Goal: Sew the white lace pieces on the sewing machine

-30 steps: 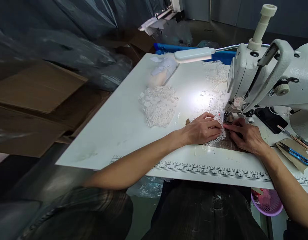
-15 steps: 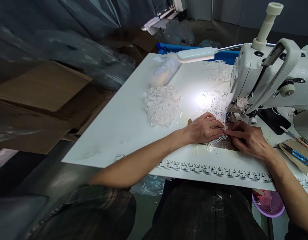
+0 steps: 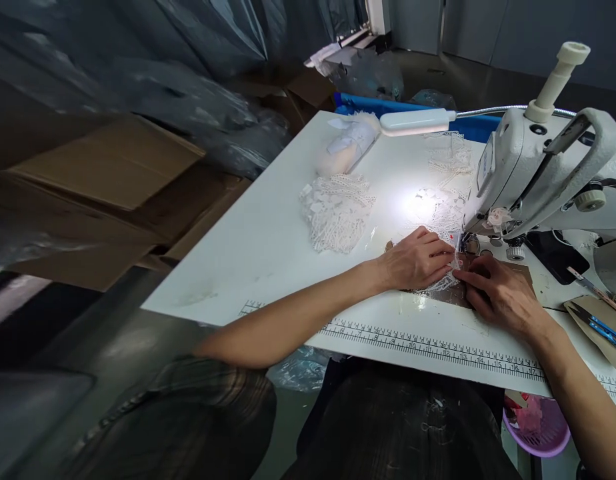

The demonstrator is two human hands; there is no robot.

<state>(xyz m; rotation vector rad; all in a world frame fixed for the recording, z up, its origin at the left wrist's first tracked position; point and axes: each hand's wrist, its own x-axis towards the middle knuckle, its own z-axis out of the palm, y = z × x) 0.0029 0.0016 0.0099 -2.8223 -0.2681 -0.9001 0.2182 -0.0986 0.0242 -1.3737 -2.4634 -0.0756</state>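
At the needle area of a white sewing machine (image 3: 543, 177) lies a piece of white lace (image 3: 445, 283). My left hand (image 3: 419, 259) rests palm down over it, its fingers laid side by side on the lace, partly covering it. From the other side my right hand (image 3: 505, 293) meets the lace edge with thumb and forefinger closed; its other fingers are bent. Just behind the fingertips is the presser foot (image 3: 464, 241). Beneath the hands a brown, shiny plate (image 3: 451, 297) shows. What lies between the right fingertips is mostly hidden.
A pile of lace (image 3: 338, 213) and a wrapped roll (image 3: 355, 143) lie to the left; more lace (image 3: 448, 157) lies behind. A lamp (image 3: 415, 122) lights the table. Blue thread snips (image 3: 601, 327) and a phone (image 3: 558, 257) are at right. Cardboard boxes (image 3: 108, 160) stand beyond the left edge.
The view has shifted, so the table and machine appear slightly further right and the machine lower. My right fingertips have drawn back a little from the left fingers. Both hands stay at the lace.
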